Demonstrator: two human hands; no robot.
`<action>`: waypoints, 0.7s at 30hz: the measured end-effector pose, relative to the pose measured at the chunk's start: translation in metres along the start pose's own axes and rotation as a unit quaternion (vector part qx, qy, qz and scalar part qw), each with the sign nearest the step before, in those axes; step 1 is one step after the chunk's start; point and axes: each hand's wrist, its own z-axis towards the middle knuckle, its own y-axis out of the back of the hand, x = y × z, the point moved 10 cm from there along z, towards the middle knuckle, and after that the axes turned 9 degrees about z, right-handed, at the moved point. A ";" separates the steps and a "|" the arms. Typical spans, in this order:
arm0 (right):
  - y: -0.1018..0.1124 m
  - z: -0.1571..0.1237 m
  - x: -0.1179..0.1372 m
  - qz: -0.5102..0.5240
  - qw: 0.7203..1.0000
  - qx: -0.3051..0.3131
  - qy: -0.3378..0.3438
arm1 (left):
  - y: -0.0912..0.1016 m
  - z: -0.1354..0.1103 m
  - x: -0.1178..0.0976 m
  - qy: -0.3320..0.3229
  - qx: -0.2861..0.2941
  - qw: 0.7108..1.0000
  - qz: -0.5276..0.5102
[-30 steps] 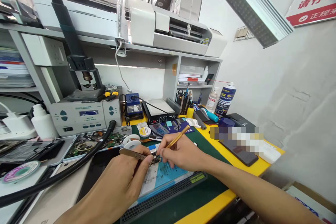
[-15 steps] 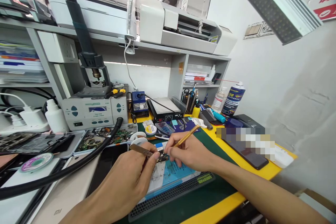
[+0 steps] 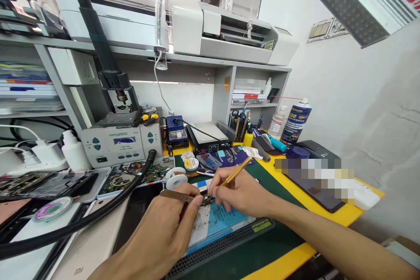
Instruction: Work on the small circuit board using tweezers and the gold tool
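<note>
My left hand (image 3: 160, 236) is closed around metal tweezers (image 3: 177, 195) whose tips hold a small dark circuit part (image 3: 207, 201) over a blue work pad (image 3: 216, 221). Opposite it, my right hand (image 3: 243, 194) pinches a thin gold-coloured tool (image 3: 234, 171) like a pen, its lower end at that same part. Both hands meet above the green mat (image 3: 262, 236) at the front of the bench.
A grey hot-air station (image 3: 121, 142) with a black hose (image 3: 82, 218) stands left, beside a tray of circuit boards (image 3: 138, 175). Behind are a blue soldering station (image 3: 176, 130), a heating plate (image 3: 208, 135), tape rolls (image 3: 177, 179) and a spray can (image 3: 297, 122). A dark phone (image 3: 315, 192) lies right.
Both hands keep their grip and stay at the small part. The view has shifted slightly, so the bench appears a little further right and higher in the frame.
</note>
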 end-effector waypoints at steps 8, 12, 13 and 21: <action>0.001 -0.001 -0.001 -0.010 1.000 -0.002 -0.002 | -0.003 -0.005 0.008 -0.005 -0.019 1.000 -0.023; 0.001 -0.001 -0.001 -0.004 1.000 -0.002 0.003 | -0.001 -0.005 0.005 -0.022 -0.032 0.999 -0.019; 0.001 -0.001 -0.002 -0.002 1.000 -0.003 0.003 | -0.001 -0.005 0.005 -0.023 -0.034 0.999 -0.017; 0.002 -0.001 -0.004 0.000 1.000 -0.005 -0.001 | -0.001 -0.003 0.002 -0.037 -0.040 0.998 -0.006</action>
